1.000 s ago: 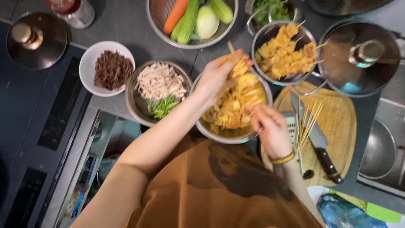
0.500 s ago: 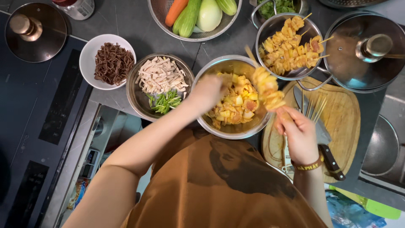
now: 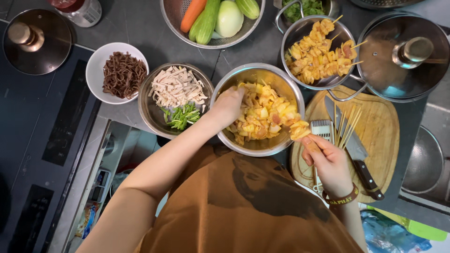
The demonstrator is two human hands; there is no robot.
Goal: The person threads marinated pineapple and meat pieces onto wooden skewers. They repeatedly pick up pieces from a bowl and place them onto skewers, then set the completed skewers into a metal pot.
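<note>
Fingers buried in marinated chunks

Steel mixing bowl [image 3: 286,91] of yellow marinated meat chunks [image 3: 262,117] swallows the left hand [image 3: 228,105]: its fingertips are sunk among the pieces, so their spread cannot be told. Right hand [image 3: 328,161], just outside the rim over the wooden cutting board [image 3: 379,136], pinches a loaded skewer [image 3: 300,130], the stick hidden inside the curled fingers.
</note>
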